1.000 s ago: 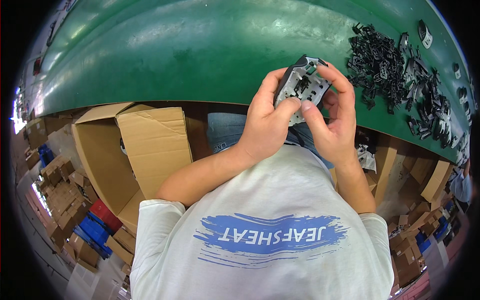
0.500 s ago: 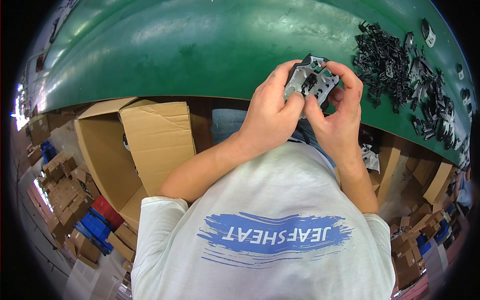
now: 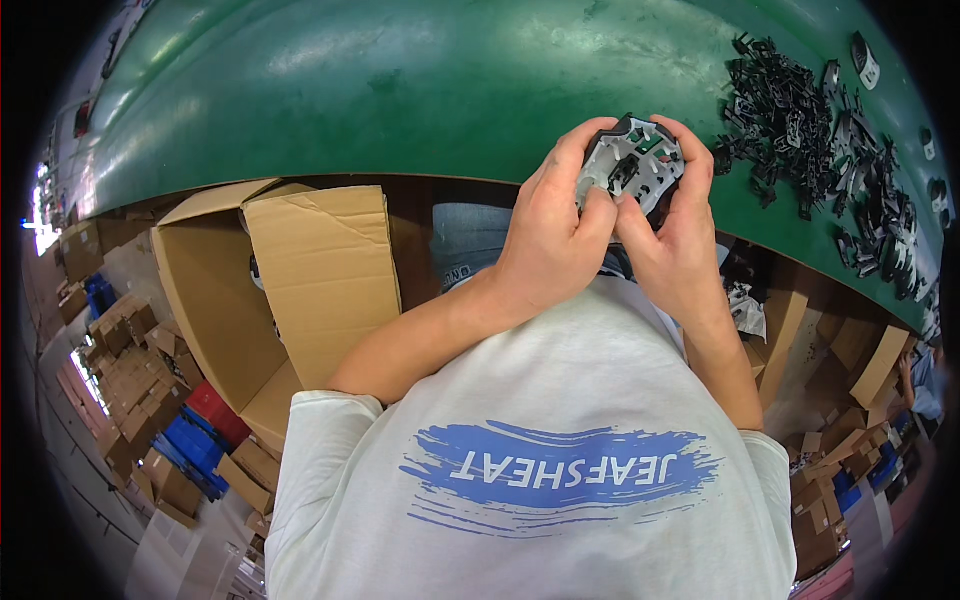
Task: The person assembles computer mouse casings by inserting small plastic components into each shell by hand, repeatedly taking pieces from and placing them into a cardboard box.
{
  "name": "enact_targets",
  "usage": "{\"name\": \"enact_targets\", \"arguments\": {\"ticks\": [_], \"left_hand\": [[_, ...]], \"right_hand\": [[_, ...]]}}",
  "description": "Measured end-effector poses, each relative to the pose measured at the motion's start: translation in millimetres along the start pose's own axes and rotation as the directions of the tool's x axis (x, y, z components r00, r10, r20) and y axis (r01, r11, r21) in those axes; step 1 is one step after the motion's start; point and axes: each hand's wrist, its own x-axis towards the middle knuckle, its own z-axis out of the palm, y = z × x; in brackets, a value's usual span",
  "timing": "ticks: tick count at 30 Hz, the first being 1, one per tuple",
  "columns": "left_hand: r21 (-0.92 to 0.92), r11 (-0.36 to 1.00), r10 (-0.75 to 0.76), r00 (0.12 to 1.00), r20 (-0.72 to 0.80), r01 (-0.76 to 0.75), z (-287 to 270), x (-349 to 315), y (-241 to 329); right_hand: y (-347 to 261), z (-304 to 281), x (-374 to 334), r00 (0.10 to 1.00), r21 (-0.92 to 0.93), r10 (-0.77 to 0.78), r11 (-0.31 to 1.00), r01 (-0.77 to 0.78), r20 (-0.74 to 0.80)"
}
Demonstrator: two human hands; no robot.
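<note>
Between my two hands is a grey plastic shell [image 3: 603, 162] with a black rim, held open side up near the table's front edge. A small black plastic part [image 3: 624, 174] sits inside it, around its middle. My left hand [image 3: 553, 225] is closed round the left side, fingers at the far edge and thumb at the near edge. On the opposite side my right hand [image 3: 672, 255] grips the shell, its index finger curled over the far right corner. Both thumbs lie close together at the near rim. The shell's underside and some fingertips are hidden.
On the green table [image 3: 400, 110], a heap of small black plastic parts [image 3: 780, 120] lies to the right, with longer black pieces [image 3: 880, 210] beyond. A grey-and-black shell [image 3: 865, 62] lies behind them. An open cardboard box [image 3: 325, 270] stands left below the table edge; another box [image 3: 785, 335] stands right.
My right index finger has shifted from the shell's upper corner to wrap its right side. The shell is turned slightly, and both hands still hold it. The whole view has shifted a little.
</note>
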Motion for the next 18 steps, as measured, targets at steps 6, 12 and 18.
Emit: {"name": "enact_targets", "arguments": {"ticks": [6,12,18], "left_hand": [[0.053,0.998,0.043,0.999,-0.011,-0.042,1,-7,-4],[-0.071,0.991,-0.099,0.985,0.143,0.110,-17,-4,18],[-0.358,0.881,-0.215,0.936,0.279,0.309,-47,-14,61]], "right_hand": [[-7,-2,-2,0.996,0.022,0.071,0.997,-0.072,0.051],[-17,-17,9,0.984,0.160,0.127,0.976,-0.146,0.122],[-51,-19,17,0.922,0.447,0.213,0.824,-0.348,0.325]]}}
